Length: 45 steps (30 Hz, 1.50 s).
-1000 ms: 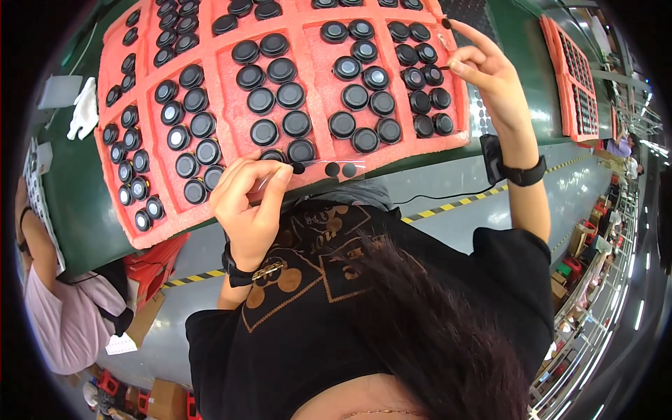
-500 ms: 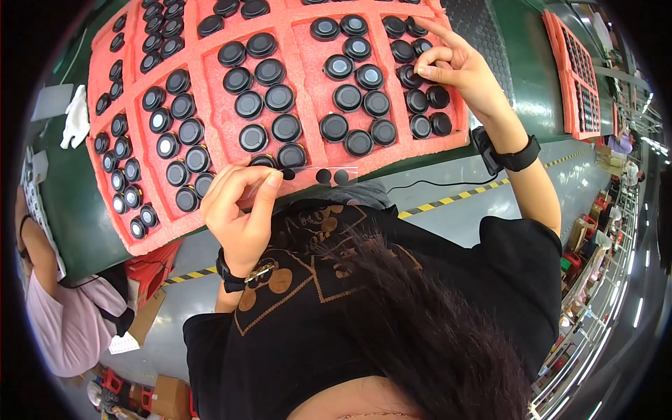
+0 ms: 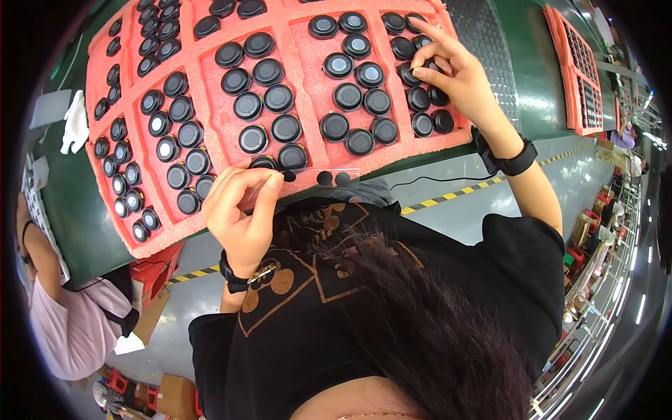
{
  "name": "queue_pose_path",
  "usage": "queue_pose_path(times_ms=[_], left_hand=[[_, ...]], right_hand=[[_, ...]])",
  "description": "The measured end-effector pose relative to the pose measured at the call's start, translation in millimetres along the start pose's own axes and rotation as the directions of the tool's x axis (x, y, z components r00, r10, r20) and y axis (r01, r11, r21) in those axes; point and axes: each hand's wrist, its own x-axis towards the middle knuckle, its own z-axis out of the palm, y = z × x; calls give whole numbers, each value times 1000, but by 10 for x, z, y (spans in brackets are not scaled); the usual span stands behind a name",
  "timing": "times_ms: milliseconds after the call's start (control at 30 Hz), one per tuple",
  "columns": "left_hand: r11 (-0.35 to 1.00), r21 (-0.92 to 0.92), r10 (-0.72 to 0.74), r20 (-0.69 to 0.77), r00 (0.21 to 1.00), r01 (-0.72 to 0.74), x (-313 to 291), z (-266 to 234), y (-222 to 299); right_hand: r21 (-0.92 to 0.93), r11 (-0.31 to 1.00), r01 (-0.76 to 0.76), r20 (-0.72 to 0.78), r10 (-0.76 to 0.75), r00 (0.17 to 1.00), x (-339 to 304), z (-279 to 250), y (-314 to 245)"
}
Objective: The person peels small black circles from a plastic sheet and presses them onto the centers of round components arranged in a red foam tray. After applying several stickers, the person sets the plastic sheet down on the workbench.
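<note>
A pink foam tray point(image 3: 392, 158) holds rows of black round cap-like parts point(image 3: 360, 142) in its compartments; some have grey discs on top. Between thumb and fingers of my left hand point(image 3: 240, 210) is a clear plastic sheet point(image 3: 306, 183), held at the tray's near edge. A few black round stickers point(image 3: 324, 179) show on it. My right hand point(image 3: 458, 78) is over the rightmost compartment, index finger stretched toward the far parts. Its thumb tip rests at a black part point(image 3: 407, 73) there. The other fingers are bent and partly hide the parts beneath; nothing visible is held.
The tray lies on a green table point(image 3: 80, 210). A black textured mat point(image 3: 483, 49) is to its right, and another filled pink tray point(image 3: 570, 70) stands farther right. A white glove point(image 3: 75, 122) lies at left. Another person's arm point(image 3: 40, 252) is at the left edge.
The view has shifted slightly. My right thumb has moved a little at the same part. My left hand keeps its hold on the sheet.
</note>
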Motion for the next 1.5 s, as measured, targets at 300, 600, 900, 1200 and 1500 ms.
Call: queue_pose_path(times_ms=[300, 600, 900, 1200, 1500], left_hand=[[1000, 4, 21, -1, 1000, -21, 0, -11, -6], [999, 6, -33, 19, 999, 33, 5, -23, 31], [1000, 3, -13, 25, 1000, 13, 5, -10, 17], [1000, 6, -19, 24, 1000, 19, 7, -13, 32], [1000, 18, -22, 29, 999, 22, 6, -9, 39]], right_hand=[[173, 982, -81, -162, 110, 981, 10, -201, 109], [54, 984, -168, -6, 169, 986, -43, -401, 69], [37, 983, -180, -6, 181, 984, -47, -396, 110], [-16, 984, -176, -22, 176, 984, -54, -388, 164], [-203, 977, -70, -93, 52, 994, -88, -299, 253]])
